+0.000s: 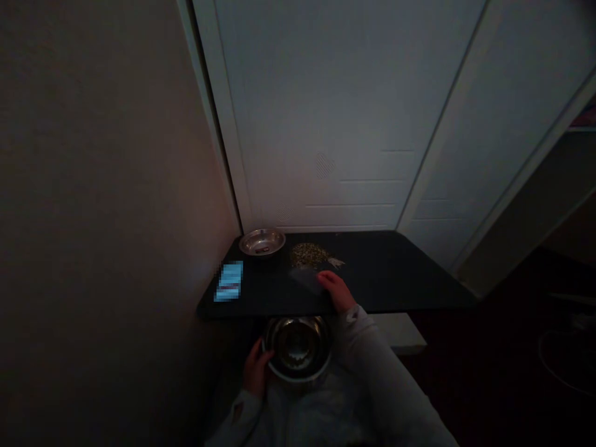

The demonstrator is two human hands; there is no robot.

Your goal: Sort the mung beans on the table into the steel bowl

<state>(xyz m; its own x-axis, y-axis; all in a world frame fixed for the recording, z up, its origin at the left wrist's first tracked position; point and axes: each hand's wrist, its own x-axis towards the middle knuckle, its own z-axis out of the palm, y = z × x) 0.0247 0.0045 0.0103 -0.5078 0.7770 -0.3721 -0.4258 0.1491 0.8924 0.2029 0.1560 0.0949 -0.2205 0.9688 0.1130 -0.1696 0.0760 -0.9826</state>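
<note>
My left hand [257,367] grips the left rim of a shiny metal bowl [298,376], which sits below the table's front edge, close to my body. Between the fingers of my right hand [337,290] is a thin translucent flat sheet [307,279], held low over the tabletop. Just beyond the sheet lies a mound of small greenish-brown grains [308,254]. A small pale patch [336,262] touches the mound's right side; its kind is too dim to make out.
A shallow metal dish [262,242] stands at the back left of the dark table [395,273]. In front of it is a blurred-out blue rectangle [228,281]. White panels [316,112] rise behind, and a wall [116,217] closes the left side. Under the table shows a white box-like object [399,332].
</note>
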